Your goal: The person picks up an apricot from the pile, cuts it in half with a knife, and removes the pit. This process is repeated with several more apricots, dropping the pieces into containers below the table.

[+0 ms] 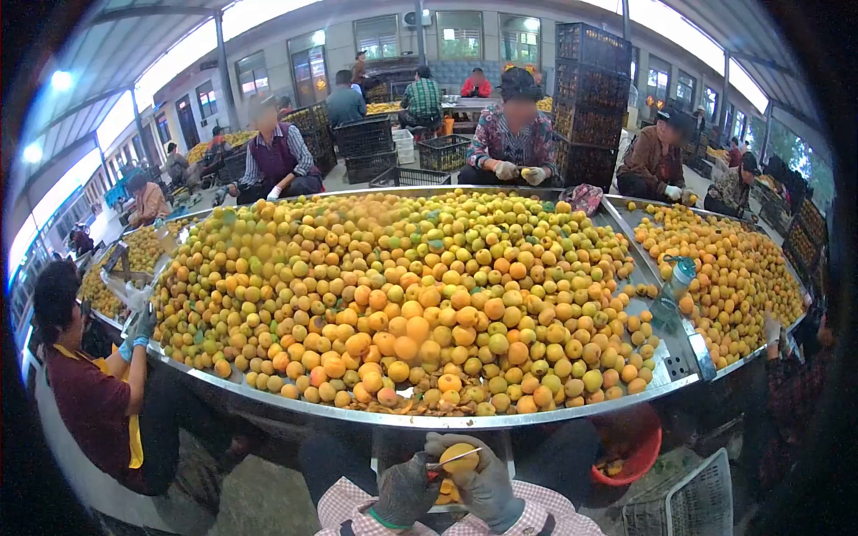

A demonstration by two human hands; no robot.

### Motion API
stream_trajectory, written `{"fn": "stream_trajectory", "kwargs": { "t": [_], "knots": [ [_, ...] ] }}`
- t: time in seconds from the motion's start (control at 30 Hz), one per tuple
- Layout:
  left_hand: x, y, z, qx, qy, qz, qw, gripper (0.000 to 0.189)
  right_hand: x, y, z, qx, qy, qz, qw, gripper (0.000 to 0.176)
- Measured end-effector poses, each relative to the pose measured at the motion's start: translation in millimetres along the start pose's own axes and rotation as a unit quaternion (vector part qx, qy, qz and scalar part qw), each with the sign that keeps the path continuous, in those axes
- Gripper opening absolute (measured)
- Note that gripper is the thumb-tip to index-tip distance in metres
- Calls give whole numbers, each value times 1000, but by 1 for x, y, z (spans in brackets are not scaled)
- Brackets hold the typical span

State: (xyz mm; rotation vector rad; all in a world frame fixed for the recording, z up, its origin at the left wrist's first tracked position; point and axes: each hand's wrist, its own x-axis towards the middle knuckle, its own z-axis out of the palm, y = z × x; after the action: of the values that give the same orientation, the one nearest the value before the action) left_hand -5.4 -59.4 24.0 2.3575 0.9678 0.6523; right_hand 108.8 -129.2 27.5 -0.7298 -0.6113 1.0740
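Note:
Both my hands are low in the head view, in grey work gloves, just in front of the metal table's near rim. My left hand point(405, 491) is closed around the handle of a small knife point(466, 455). Its thin blade lies across a round yellow-orange fruit point(460, 462), apricot- or peach-like. My right hand point(490, 491) grips this fruit, fingers over its far side. Orange fruit pieces point(449, 491) show below, between the hands. A large heap of similar fruit point(402, 295) covers the table point(295, 397), with cut scraps point(438, 406) along its near edge.
A red basin point(636, 451) with scraps stands at my right, beside a pale plastic crate point(688, 505). A person point(98, 384) sits close at left. Across the table another gloved person point(514, 147) handles fruit. A bottle point(681, 275) stands by the divider; stacked black crates point(590, 98) rise behind.

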Motion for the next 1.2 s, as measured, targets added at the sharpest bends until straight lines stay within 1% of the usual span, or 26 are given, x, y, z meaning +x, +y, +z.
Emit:
{"fn": "stream_trajectory", "kwargs": {
  "t": [0.17, 0.23, 0.27, 0.3, 0.37, 0.4, 0.43, 0.47, 0.5, 0.57, 0.6, 0.63, 0.67, 0.7, 0.73, 0.77, 0.8, 0.83, 0.87, 0.9, 0.97, 1.0, 1.03, 1.1, 1.13, 1.2],
  "knots": [
    [-1, -10, 4, -2, 5, -5, 1000, 35, 3, 8, -1, 5, -5, 18, 1000, 62],
    [-1, -13, 6, -26, -42, -20, 999, 33, 2, 9, -11, -21, -2, 34, 999, 64],
    [-3, -17, 11, -25, -39, -24, 999, 33, 1, 13, -16, -4, 12, 28, 1000, 56],
    [-5, -23, 19, -71, -16, -28, 997, 36, 4, 13, -23, -3, 10, 32, 999, 56],
    [-5, -33, 28, -118, 4, -35, 992, 40, 10, 8, -33, -127, 121, 3, 984, 44],
    [0, -36, 30, -180, 42, -70, 980, 45, 14, -5, -23, -31, 159, -32, 986, 32],
    [4, -37, 31, -242, 79, -103, 962, 50, 16, -14, -26, 21, 182, 8, 983, 41],
    [9, -29, 14, -454, 19, -165, 875, 57, 15, -17, -30, -22, 167, -11, 986, 47],
    [12, -30, 17, -445, 65, -100, 887, 54, 12, -18, -35, -65, 156, -29, 985, 52],
    [10, -24, 13, -432, 25, -134, 891, 49, 8, -26, -49, 86, 70, 52, 992, 60],
    [10, -19, 5, -413, 0, -161, 896, 45, 4, -29, -51, 139, 58, 109, 983, 59],
    [8, -16, 0, -392, -27, -187, 900, 41, 1, -30, -49, 123, 67, 115, 983, 55],
    [8, -14, -3, -385, -37, -188, 903, 30, -1, -33, -51, 49, 78, 137, 986, 52],
    [11, 1, -17, -442, -97, -269, 850, 26, -4, -33, -54, -26, 83, 160, 983, 50],
    [8, 2, -16, -472, -109, -266, 833, 27, -8, -25, -58, -67, 104, 127, 984, 50],
    [8, 3, -14, -503, -115, -257, 817, 29, -10, -22, -59, -67, 112, 131, 983, 50],
    [6, 2, -11, -503, -120, -261, 815, 29, -12, -19, -59, -153, 117, 89, 977, 50],
    [4, -1, -7, -445, -126, -197, 864, 35, -13, -17, -60, -238, 119, 49, 963, 50],
    [2, -4, -3, -382, -129, -131, 905, 40, -14, -19, -58, -189, 101, 60, 975, 55],
    [3, -8, 0, -381, -131, -135, 905, 40, -14, -22, -55, -186, 102, 63, 975, 55],
    [4, -12, 6, -203, -120, 48, 971, 48, -15, -31, -48, -121, 39, 125, 984, 57],
    [1, -10, 7, -223, -125, 25, 967, 44, -16, -32, -47, -88, 8, 155, 984, 58],
    [0, -6, 5, -223, -127, 22, 966, 44, -17, -30, -48, -86, 10, 158, 984, 58],
    [-2, 0, 2, -154, -158, -63, 973, 39, -23, -27, -49, -343, 11, 91, 935, 62],
    [-4, -1, 4, -155, -160, -65, 973, 39, -26, -24, -53, -440, 31, 55, 896, 63],
    [-6, -5, 7, -97, -172, -45, 979, 35, -26, -13, -62, -441, 35, 39, 896, 61]
  ]
}}
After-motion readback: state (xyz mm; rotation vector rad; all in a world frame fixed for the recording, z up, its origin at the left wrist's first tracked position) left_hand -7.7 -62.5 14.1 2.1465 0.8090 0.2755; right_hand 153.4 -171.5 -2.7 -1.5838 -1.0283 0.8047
